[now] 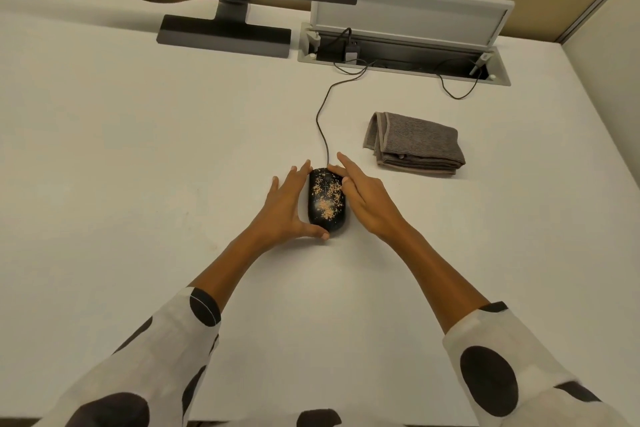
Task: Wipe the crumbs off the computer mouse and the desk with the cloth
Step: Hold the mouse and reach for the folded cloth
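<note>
Both hands, left hand (pixel 285 208) and right hand (pixel 363 198), cup the crumb-covered mouse (pixel 326 199) with fingers spread; wiping awaits fetching the folded cloth (pixel 415 144) beyond the right hand.

A white desk (pixel 138 149) carries a black wired computer mouse (pixel 326 199) dusted with tan crumbs (pixel 327 201), a folded grey cloth (pixel 415 144) to its right, a BenQ monitor's stand (pixel 225 36) at the back, and an open cable tray (pixel 401 55) set into the surface.
</note>
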Demonstrator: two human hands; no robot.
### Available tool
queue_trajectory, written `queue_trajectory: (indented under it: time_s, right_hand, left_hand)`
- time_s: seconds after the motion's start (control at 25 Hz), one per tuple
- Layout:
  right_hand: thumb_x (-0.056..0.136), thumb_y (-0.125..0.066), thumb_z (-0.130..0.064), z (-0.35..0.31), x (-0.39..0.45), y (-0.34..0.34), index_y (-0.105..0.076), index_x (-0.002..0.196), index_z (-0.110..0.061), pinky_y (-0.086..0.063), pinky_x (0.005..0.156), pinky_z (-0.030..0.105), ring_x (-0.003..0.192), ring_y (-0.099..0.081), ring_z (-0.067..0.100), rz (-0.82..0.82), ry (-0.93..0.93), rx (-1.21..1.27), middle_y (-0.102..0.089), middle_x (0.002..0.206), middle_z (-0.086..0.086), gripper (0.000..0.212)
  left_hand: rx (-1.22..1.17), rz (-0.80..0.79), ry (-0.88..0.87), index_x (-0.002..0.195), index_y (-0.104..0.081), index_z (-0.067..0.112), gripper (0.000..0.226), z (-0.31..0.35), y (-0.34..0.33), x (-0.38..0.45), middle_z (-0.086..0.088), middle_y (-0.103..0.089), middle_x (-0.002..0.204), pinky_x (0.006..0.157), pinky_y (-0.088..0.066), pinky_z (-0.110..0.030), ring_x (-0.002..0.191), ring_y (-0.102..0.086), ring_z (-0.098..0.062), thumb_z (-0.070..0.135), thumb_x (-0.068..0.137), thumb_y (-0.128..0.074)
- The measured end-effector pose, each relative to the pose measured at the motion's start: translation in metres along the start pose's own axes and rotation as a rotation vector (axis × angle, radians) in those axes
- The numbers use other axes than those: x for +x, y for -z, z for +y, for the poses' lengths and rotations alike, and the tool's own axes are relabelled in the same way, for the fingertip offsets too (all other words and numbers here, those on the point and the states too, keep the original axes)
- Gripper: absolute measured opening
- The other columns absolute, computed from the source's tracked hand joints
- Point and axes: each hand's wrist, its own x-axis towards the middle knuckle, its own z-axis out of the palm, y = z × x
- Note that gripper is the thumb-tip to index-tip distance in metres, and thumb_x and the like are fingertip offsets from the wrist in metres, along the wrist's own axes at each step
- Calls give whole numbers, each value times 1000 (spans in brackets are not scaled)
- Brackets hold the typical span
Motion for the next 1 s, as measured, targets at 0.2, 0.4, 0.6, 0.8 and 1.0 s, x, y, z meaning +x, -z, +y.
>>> queue_trajectory:
  time_s: [0.2,0.4,0.6,0.8,1.0]
  right_hand:
    - [100,-30,-16,-5,-8,0,-28,143,-13,-33,107,29,127,-45,20,29,-18,85,-48,140,8,43]
    - [97,-41,-12,-4,18,42,-50,130,-9,-46,97,26,111,-55,17,271,-49,145,-58,126,12,35]
    - [89,-58,-17,32,64,113,-59,121,-11,-46,90,29,109,-56,22,334,-216,-270,-61,124,11,32]
    - [83,-67,-25,56,97,137,-44,135,-14,-36,104,42,126,-44,33,17,-273,-463,-45,141,12,57]
    - [74,-75,-33,60,110,145,-53,126,-11,-44,86,34,105,-54,29,-133,-257,-500,-57,126,14,60]
  left_hand:
    - [-7,20,2,146,-2,23,121,2,-5,-7,1,-8,157,114,9,-34,145,2,-16,41,58,-82]
    - [-9,1,20,146,-1,27,124,2,-3,-7,4,-4,157,114,6,-34,143,7,-11,45,55,-83]
    - [-39,-15,47,145,1,34,127,1,-3,-10,19,-1,151,112,6,-31,134,13,0,47,52,-84]
    - [-45,10,46,145,0,35,126,-3,-4,-10,29,2,141,111,6,-25,136,12,2,47,52,-84]
    - [-37,11,61,145,0,34,127,-3,-1,-9,14,-2,156,116,1,-31,143,7,-7,50,51,-83]
